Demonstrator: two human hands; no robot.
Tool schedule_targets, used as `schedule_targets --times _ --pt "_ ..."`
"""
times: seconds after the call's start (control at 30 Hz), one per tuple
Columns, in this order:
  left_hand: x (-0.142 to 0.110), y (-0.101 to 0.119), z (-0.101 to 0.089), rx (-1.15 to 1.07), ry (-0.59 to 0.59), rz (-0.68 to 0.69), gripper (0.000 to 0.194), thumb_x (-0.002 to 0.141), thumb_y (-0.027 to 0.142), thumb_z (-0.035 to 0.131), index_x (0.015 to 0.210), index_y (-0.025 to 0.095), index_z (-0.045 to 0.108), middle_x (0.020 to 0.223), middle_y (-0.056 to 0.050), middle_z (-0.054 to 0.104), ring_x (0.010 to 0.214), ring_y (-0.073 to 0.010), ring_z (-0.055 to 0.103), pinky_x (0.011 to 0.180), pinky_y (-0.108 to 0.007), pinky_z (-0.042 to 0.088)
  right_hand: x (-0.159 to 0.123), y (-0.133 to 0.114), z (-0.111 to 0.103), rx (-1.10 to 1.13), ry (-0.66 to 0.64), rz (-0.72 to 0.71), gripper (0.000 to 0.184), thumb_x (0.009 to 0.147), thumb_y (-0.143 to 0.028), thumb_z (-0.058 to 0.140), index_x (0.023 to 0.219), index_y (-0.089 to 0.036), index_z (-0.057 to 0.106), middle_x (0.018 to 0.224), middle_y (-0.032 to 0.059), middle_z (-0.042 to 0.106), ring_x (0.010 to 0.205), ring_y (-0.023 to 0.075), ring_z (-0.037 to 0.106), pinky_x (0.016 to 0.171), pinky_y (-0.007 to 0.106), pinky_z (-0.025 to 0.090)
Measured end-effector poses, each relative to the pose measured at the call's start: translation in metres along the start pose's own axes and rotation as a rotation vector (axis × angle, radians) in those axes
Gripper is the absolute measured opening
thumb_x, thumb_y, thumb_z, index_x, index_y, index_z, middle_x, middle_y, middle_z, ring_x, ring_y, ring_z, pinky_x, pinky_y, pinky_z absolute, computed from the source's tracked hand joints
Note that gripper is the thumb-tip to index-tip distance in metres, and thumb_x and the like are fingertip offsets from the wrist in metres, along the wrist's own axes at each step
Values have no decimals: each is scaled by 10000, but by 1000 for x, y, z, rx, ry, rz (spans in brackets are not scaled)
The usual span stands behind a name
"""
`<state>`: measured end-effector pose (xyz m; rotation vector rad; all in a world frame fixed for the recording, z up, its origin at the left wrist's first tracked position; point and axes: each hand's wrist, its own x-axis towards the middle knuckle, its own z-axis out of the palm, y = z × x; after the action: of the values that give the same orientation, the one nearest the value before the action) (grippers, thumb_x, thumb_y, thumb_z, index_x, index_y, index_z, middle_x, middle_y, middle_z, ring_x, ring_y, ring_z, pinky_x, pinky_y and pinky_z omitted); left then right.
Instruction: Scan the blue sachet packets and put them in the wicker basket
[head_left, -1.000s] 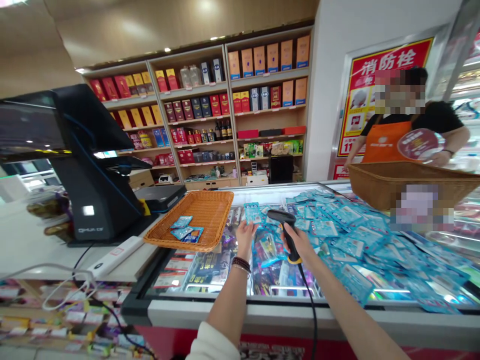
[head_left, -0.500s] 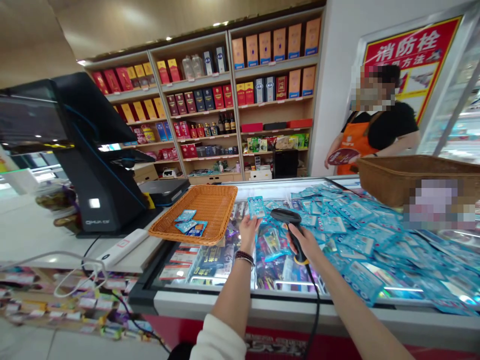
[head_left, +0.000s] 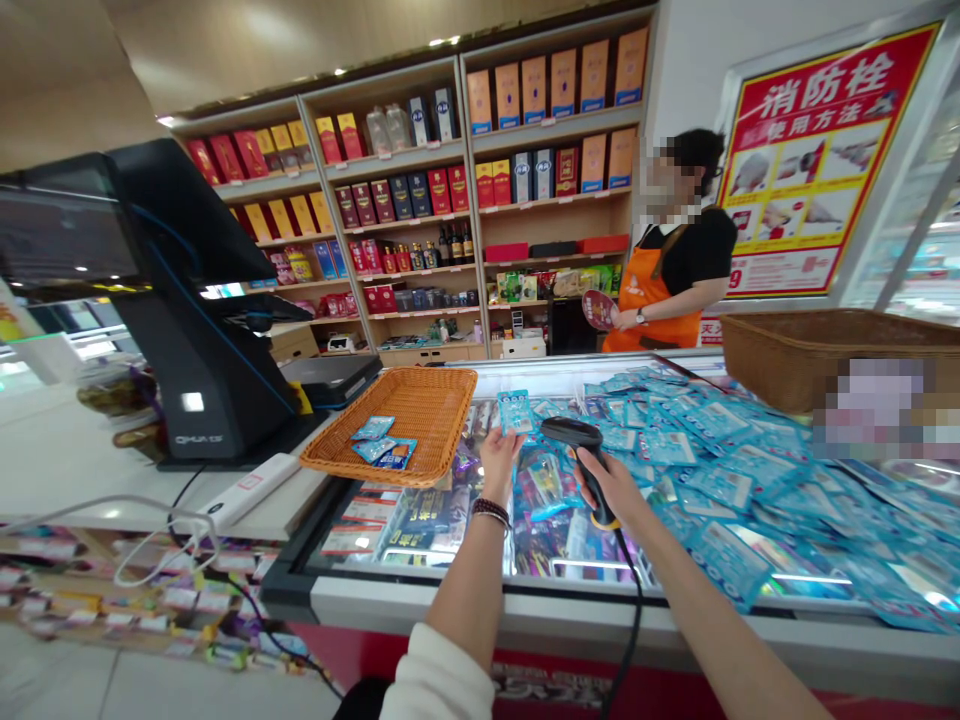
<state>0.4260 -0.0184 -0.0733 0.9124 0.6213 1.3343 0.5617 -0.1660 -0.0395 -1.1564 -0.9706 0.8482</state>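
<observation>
My left hand [head_left: 499, 462] pinches the lower edge of a small blue packet [head_left: 515, 411], held upright above the glass-topped freezer [head_left: 390, 592]. In my right hand [head_left: 609, 485] is a black barcode scanner [head_left: 574, 434], its head turned left toward the packet and close to it. The scanner's black cable [head_left: 634, 600] hangs over the freezer's front edge. Right of the scanner, a spread pile of similar blue packets [head_left: 720, 490] covers the glass. On the left, an orange wicker tray [head_left: 442, 425] holds several blue packets [head_left: 382, 448].
A black checkout terminal [head_left: 202, 330] stands on the white counter [head_left: 45, 440] at left, near a white power strip [head_left: 251, 490]. A brown wicker basket [head_left: 832, 345] sits at the far right. Behind the freezer is a person in an orange apron [head_left: 649, 290], before shelves of boxes.
The person in the apron has moved left behind the freezer with a round reddish sign. My view has shifted slightly. Both hands keep hold of the packet and the scanner.
</observation>
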Motion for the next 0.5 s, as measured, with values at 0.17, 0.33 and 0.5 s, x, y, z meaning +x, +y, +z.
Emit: schedule_targets --times 0.17,0.33,0.5 --pt "-1 2 2 2 18 1 297 802 369 922 900 178 717 902 -85 814 1053 -283 811 1126 -474 596 0 -1 2 14 -4 1 673 670 -863 815 766 -231 608 525 -38 582 345 99 454 346 247 345" --pt "1 26 -2 42 15 20 350 774 389 954 888 171 705 875 -90 809 965 -274 822 1062 -479 627 12 -4 14 53 26 17 680 656 -862 829 734 -222 611 565 -15 606 363 99 466 341 251 359" --pt "8 79 -33 112 36 115 277 815 352 909 888 151 734 911 -108 828 917 -242 817 1009 -422 638 31 -15 51 83 23 -21 693 643 -876 834 720 -226 605 573 6 623 374 116 483 325 261 376"
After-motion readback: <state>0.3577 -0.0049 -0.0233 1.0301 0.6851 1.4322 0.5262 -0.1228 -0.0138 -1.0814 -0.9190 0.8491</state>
